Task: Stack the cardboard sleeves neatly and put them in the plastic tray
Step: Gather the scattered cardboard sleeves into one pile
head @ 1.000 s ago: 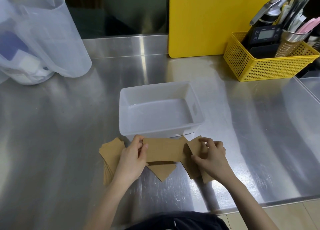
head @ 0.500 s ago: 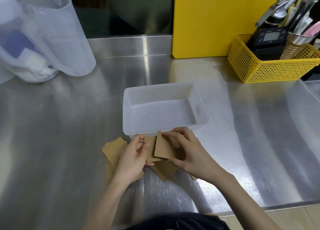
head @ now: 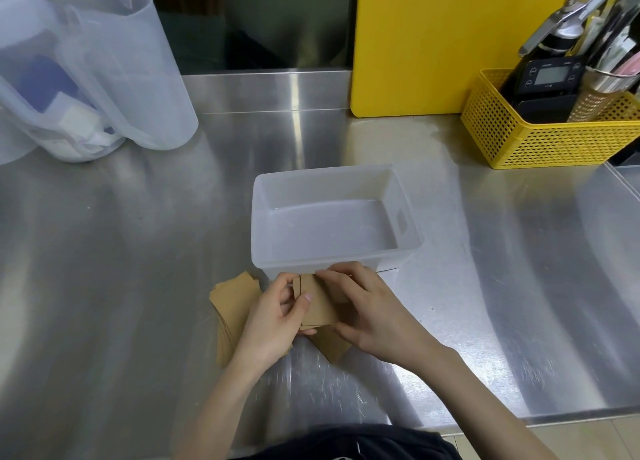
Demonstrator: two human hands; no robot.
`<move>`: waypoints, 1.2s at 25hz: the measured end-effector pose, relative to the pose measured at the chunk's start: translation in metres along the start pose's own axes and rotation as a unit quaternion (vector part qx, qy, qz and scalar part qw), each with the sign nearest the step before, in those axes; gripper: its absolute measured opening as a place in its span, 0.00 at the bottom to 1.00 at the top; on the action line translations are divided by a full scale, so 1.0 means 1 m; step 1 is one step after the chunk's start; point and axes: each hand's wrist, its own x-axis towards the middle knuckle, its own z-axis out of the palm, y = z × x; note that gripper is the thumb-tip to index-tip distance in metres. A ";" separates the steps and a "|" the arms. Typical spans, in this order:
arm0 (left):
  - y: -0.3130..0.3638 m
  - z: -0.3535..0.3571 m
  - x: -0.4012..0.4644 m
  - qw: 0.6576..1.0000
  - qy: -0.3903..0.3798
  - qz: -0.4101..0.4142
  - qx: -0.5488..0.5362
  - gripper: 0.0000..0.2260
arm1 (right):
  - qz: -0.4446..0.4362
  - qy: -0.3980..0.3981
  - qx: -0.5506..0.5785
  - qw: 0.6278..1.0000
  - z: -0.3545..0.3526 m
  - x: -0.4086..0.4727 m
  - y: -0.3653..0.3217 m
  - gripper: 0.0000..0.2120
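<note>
Your left hand (head: pixel 273 321) and right hand (head: pixel 370 314) both have their fingers (head: pixel 306 300) closed on a small stack of cardboard sleeves (head: pixel 317 303): flat, matte brown pieces with rounded corners, held just in front of the plastic tray (head: pixel 332 258). More sleeves (head: pixel 235 307) lie fanned under your left hand, near the front edge of the table (head: pixel 138 286). The tray is rectangular, translucent white and holds nothing. The table is brushed, scratched steel.
</note>
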 end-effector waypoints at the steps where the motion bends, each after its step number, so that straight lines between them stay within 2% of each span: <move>1: 0.000 0.000 0.000 1.000 0.003 0.002 0.001 0.10 | 0.006 -0.002 0.006 1.000 -0.002 -0.002 0.001 0.30; 5: -0.001 -0.007 0.001 1.000 0.023 0.002 -0.009 0.10 | 0.088 0.027 0.060 0.994 -0.011 -0.011 0.008 0.29; 8: -0.001 -0.013 0.000 1.000 0.031 0.004 -0.006 0.10 | 0.162 0.082 0.055 0.982 -0.011 -0.021 0.025 0.20; 10: 0.000 -0.015 0.000 0.999 0.035 0.006 -0.004 0.10 | 0.257 0.107 0.031 0.960 -0.009 -0.026 0.034 0.17; 12: 0.000 -0.015 -0.001 0.999 0.038 0.007 -0.005 0.11 | 0.333 0.071 -0.022 0.940 -0.005 -0.030 0.039 0.21; 14: 0.001 -0.015 -0.001 0.999 0.040 0.006 -0.007 0.11 | 0.367 0.008 -0.084 0.926 0.001 -0.032 0.040 0.28; 17: 0.003 -0.016 -0.002 0.999 0.048 0.005 -0.010 0.12 | 0.383 -0.022 -0.133 0.914 0.012 -0.032 0.037 0.30; 23: 0.005 -0.018 -0.003 0.998 0.061 0.008 -0.013 0.11 | 0.380 -0.008 -0.132 0.916 0.016 -0.029 0.034 0.23; 30: 0.005 -0.023 -0.003 0.997 0.075 0.009 0.001 0.10 | 0.350 0.001 -0.018 0.936 -0.005 -0.040 0.034 0.29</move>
